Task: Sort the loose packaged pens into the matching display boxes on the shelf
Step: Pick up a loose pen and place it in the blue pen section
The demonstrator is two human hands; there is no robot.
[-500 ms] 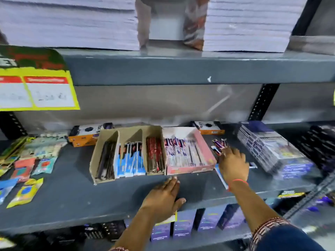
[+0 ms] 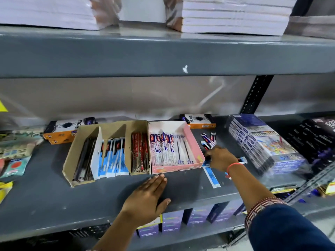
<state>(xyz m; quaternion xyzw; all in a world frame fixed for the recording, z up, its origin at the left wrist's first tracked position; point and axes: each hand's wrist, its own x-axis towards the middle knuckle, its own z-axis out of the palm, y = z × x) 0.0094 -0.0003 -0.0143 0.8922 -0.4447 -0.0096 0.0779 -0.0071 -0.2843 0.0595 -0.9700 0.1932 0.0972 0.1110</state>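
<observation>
On the grey shelf (image 2: 54,201) stand a brown cardboard box (image 2: 112,129) with dark, blue and red packaged pens in three compartments, and a pink box (image 2: 194,144) of white-and-purple packaged pens beside it. Loose packaged pens (image 2: 208,139) lie right of the pink box, and a blue-and-white pack (image 2: 211,175) lies nearer the front. My right hand (image 2: 222,157) rests on this loose pile, fingers curled down onto the packs; whether it grips one is hidden. My left hand (image 2: 146,198) lies flat and open on the shelf before the boxes.
Orange-and-white boxes (image 2: 63,129) sit behind the display boxes. A wrapped stack of blue boxes (image 2: 262,142) stands at the right, dark packs (image 2: 315,136) beyond it. Small coloured packets (image 2: 14,163) lie at the left. Paper stacks (image 2: 233,15) fill the upper shelf. Purple boxes (image 2: 170,221) stand below.
The camera has moved closer and shifted right. My right hand has slid slightly forward over the loose pens. My left hand stays flat on the shelf.
</observation>
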